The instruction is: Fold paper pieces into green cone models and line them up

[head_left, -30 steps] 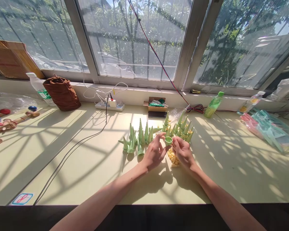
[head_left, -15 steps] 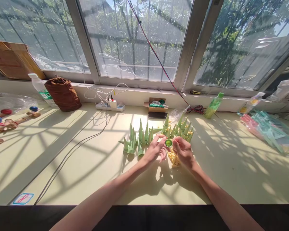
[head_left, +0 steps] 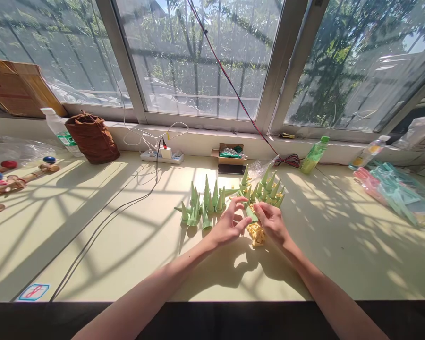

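Observation:
Between my hands is a small green cone (head_left: 251, 214), tilted, with its wide end toward me. My left hand (head_left: 228, 225) has its thumb at the wide end and its curved index finger near the narrow end. The fingertips of my right hand (head_left: 271, 221) are pinched together at the cone's right side. Whether they also hold a small piece is hidden. Just below lies a pile of small yellow pieces (head_left: 257, 236). Behind my left hand stands a group of green cones (head_left: 194, 212), mostly upright. More green cones (head_left: 267, 186) stand beyond my right hand, with yellow bits among them.
A small open cardboard box (head_left: 230, 161) sits at the back, near a power strip (head_left: 163, 157). Black cables (head_left: 127, 203) cross the table on the left. A brown pouch (head_left: 92, 138), a green bottle (head_left: 314, 155) and plastic packets (head_left: 400, 193) stand or lie farther out.
The cone has turned from showing me its round open end to lying sideways on. My left fingers have spread and shifted around it; my right hand has hardly moved.

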A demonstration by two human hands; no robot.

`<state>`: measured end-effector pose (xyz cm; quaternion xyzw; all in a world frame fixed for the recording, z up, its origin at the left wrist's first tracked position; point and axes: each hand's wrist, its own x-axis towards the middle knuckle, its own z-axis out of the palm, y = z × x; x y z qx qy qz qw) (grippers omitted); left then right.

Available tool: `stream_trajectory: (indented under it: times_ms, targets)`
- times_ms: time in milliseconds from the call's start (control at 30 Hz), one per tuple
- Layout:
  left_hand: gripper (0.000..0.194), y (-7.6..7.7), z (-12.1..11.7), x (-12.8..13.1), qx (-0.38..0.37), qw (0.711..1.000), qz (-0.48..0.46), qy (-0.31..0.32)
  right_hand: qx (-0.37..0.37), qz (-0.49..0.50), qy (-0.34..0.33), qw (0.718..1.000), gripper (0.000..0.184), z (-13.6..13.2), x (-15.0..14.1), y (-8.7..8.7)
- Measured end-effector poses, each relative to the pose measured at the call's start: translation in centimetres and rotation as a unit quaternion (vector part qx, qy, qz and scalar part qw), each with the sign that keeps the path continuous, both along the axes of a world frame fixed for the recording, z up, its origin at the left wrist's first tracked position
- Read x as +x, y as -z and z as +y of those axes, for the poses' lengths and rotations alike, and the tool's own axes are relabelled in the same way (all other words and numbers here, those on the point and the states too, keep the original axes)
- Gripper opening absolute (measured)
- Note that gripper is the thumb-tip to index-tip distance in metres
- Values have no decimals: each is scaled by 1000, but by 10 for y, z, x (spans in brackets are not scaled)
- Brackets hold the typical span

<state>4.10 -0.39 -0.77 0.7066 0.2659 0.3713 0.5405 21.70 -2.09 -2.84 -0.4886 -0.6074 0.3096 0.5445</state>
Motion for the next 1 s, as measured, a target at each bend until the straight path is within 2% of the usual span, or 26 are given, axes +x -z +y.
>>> stream_trajectory:
  times_ms: [267,500,567,667,767,833,900,1000]
  targets:
    - [45,7,-1,-2,196,975,98,-30,19,-78,22,997,48,-1,1,-7]
    - [36,13,-1,3,200,972,95,-74,6,-48,48,998,46,1,-5,-3]
    - [32,10,-1,4,183,974,77,-113,15,-12,55,998,43,2,-5,0]
    - [24,2,1,5,111,979,47,-164,36,23,51,998,40,4,-3,4]
    - [31,-2,5,5,-26,994,12,-101,41,4,26,999,35,3,-1,4]
    - [36,-2,6,4,-103,993,-16,-48,41,-27,9,999,32,2,-1,3]
    - [37,-2,6,4,-147,988,-46,-21,44,-53,-5,998,30,0,-2,1]
    - [38,-2,5,4,-165,983,-79,-9,45,-55,-16,997,29,-1,-2,1]
